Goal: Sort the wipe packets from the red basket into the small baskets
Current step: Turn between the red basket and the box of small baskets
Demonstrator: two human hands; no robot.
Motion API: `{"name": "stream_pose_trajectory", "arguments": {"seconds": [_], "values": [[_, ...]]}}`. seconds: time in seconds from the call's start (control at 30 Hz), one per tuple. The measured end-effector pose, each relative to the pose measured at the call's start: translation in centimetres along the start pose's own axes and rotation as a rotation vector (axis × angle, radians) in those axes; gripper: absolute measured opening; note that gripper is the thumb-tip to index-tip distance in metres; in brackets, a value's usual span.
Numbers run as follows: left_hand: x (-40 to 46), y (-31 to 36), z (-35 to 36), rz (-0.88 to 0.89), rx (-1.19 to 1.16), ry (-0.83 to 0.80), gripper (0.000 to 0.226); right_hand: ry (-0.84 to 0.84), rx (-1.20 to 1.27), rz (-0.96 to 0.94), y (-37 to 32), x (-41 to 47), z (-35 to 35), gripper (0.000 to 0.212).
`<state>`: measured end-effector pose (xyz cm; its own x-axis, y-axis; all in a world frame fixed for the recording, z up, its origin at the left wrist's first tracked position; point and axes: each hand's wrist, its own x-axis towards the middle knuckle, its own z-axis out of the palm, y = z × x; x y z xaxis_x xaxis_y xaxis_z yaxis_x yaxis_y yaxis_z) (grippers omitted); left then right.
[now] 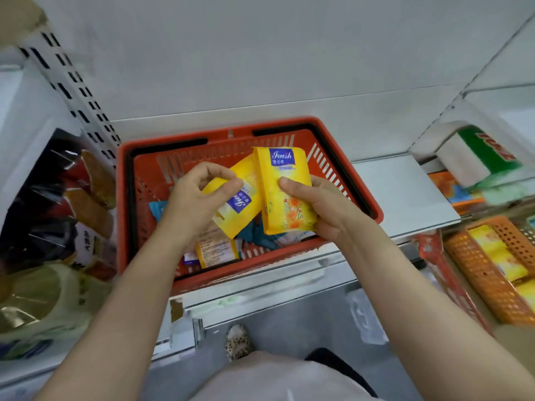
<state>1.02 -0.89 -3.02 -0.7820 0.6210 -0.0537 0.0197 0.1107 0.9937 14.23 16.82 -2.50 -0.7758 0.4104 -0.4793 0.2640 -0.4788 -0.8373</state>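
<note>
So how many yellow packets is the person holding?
2. The left hand pinches one yellow packet, and the right hand grips the other, both above the red basket. More lie below, partly hidden.

Both bare forearms reach forward and converge toward the middle, the hands raised side by side. Left hand (197, 198): back toward the camera, fingers curled, thumb and fingertips pinching the upper edge of a tilted yellow packet (240, 204). Right hand (315, 204): palm turned inward, thumb laid across the face of a second, upright yellow packet (282, 189), fingers wrapped behind it. The hands lie near each other, not touching.
</note>
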Motion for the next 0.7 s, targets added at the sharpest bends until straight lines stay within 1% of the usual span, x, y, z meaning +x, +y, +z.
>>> {"name": "stream_pose_trajectory", "arguments": {"seconds": [0.1,0.2,0.3,0.43,0.5,0.53,0.6,0.63,0.7], "values": [[-0.9,1.3,2.1,-0.015,0.084,0.050,0.040,0.036,-0.035,-0.093,-0.3,-2.6,-1.0,0.046],[-2.2,2.5,5.1,-0.005,0.112,0.047,0.051,0.100,-0.044,-0.169,-1.0,-5.6,-3.9,0.040],[-4.5,3.4,10.1,0.024,0.088,-0.005,0.050,0.199,-0.063,-0.236,-1.6,-9.5,-8.8,0.037],[-8.8,3.2,19.3,0.053,0.038,-0.095,0.047,0.406,-0.022,-0.286,0.0,-16.2,-18.3,0.025],[-11.2,2.4,24.0,0.037,0.023,-0.135,0.046,0.488,0.007,-0.267,1.8,-20.0,-23.4,0.031],[-12.5,2.0,26.4,0.020,0.017,-0.152,0.046,0.520,0.026,-0.248,2.8,-22.0,-25.9,0.031],[-15.1,1.3,31.1,-0.012,0.001,-0.188,0.043,0.585,0.066,-0.209,4.7,-25.9,-30.5,0.020],[-16.4,1.1,33.3,-0.018,-0.002,-0.202,0.042,0.614,0.078,-0.185,5.5,-27.8,-32.7,0.017],[-18.8,0.7,37.6,-0.025,-0.011,-0.230,0.040,0.676,0.087,-0.142,6.9,-31.0,-36.3,0.023]]}}
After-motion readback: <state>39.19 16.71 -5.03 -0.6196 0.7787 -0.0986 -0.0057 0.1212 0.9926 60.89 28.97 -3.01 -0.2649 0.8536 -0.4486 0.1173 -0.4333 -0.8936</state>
